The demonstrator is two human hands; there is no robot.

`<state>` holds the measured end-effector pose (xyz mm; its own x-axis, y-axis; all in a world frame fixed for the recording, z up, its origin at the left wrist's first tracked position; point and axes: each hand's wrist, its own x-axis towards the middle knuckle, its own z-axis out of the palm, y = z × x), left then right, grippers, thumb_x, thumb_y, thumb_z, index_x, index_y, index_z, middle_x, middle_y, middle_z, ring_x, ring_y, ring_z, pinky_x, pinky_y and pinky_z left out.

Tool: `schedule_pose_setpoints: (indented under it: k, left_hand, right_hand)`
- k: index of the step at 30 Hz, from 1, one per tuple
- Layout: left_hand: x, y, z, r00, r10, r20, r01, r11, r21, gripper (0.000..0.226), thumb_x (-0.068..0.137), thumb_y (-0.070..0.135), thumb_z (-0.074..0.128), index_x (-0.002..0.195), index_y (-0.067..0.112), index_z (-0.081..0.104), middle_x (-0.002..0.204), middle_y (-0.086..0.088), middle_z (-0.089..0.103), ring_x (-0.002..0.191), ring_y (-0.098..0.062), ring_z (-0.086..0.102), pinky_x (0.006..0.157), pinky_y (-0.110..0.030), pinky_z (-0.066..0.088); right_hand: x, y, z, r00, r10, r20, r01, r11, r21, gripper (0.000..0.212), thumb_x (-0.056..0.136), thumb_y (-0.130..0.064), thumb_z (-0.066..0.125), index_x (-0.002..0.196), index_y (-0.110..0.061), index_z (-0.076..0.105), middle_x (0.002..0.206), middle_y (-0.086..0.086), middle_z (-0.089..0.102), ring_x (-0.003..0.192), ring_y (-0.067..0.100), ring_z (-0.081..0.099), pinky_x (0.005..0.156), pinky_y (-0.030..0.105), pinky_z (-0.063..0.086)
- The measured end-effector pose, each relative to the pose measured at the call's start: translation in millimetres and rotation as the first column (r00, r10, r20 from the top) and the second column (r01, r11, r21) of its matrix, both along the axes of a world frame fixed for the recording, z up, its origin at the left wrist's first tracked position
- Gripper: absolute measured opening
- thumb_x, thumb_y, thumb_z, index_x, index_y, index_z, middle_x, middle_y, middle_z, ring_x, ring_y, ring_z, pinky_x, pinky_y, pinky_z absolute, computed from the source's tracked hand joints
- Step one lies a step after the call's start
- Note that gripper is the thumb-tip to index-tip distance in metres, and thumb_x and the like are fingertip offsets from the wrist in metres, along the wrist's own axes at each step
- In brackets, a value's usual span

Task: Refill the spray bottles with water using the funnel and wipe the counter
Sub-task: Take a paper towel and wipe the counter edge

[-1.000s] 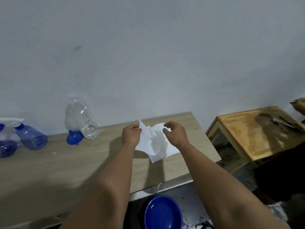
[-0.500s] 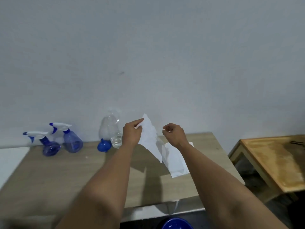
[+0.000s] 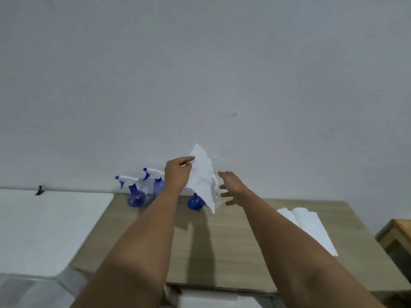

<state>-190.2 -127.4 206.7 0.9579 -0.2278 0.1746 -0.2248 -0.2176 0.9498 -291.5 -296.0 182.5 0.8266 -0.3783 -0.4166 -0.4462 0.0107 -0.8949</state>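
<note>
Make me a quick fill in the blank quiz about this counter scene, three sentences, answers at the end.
1. The left hand pinches a white paper towel while the right hand is ____.
2. The two blue spray bottles stand by the wall on the wooden counter, to the ____ of the blue plastic funnel.
3. A second white paper sheet lies ____ on the counter.

Answers: open; left; flat

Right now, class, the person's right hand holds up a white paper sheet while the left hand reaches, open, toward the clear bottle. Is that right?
Not quite: the hands are swapped. In the head view, the left hand pinches the raised white paper sheet, and the right hand reaches, open and empty, toward the clear bottle. The rest stands.
</note>
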Motion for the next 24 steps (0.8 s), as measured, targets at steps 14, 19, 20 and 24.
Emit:
schedule_pose_setpoints:
  k: [14,19,20,24]
  left_hand:
    - [92,202,-23,0.996,0.08,-0.05,-0.078,0.996,0.039,0.03,0.09,0.006,0.06,0.108,0.023,0.077,0.118,0.006,0.071,0.111,-0.012,0.062,0.097,-0.027,0.05]
    - [104,249,-46,0.989,0.104,-0.106,-0.103,0.994,0.02,0.03,0.087,0.005,0.062,0.108,0.022,0.077,0.115,0.003,0.071,0.11,-0.013,0.064,0.095,-0.031,0.051]
    - [105,256,-51,0.987,0.111,-0.12,-0.109,0.994,0.018,0.03,0.087,0.005,0.062,0.108,0.021,0.077,0.116,0.004,0.072,0.111,-0.012,0.064,0.094,-0.03,0.051]
    - [108,278,-68,0.98,0.133,-0.15,-0.13,0.991,0.03,0.03,0.085,0.005,0.066,0.11,0.02,0.077,0.109,0.001,0.072,0.102,-0.011,0.064,0.085,-0.025,0.048]
  right_hand:
    - [98,183,-7,0.946,-0.167,0.279,0.104,0.968,0.229,0.036,0.086,-0.005,0.079,0.118,-0.022,0.074,0.119,0.007,0.072,0.094,0.021,0.073,0.063,0.029,0.061]
    - [116,216,-16,0.938,-0.172,0.301,0.133,0.981,0.144,0.038,0.09,-0.001,0.069,0.122,-0.021,0.07,0.116,0.009,0.072,0.096,0.029,0.074,0.075,0.041,0.065]
    - [119,220,-21,0.939,-0.176,0.296,0.148,0.982,0.114,0.036,0.09,-0.001,0.068,0.121,-0.021,0.07,0.118,0.011,0.071,0.101,0.033,0.074,0.081,0.047,0.065]
    - [123,231,-40,0.954,-0.157,0.255,0.176,0.983,-0.052,0.029,0.093,-0.001,0.067,0.112,-0.023,0.07,0.118,0.017,0.071,0.098,0.031,0.071,0.089,0.05,0.063]
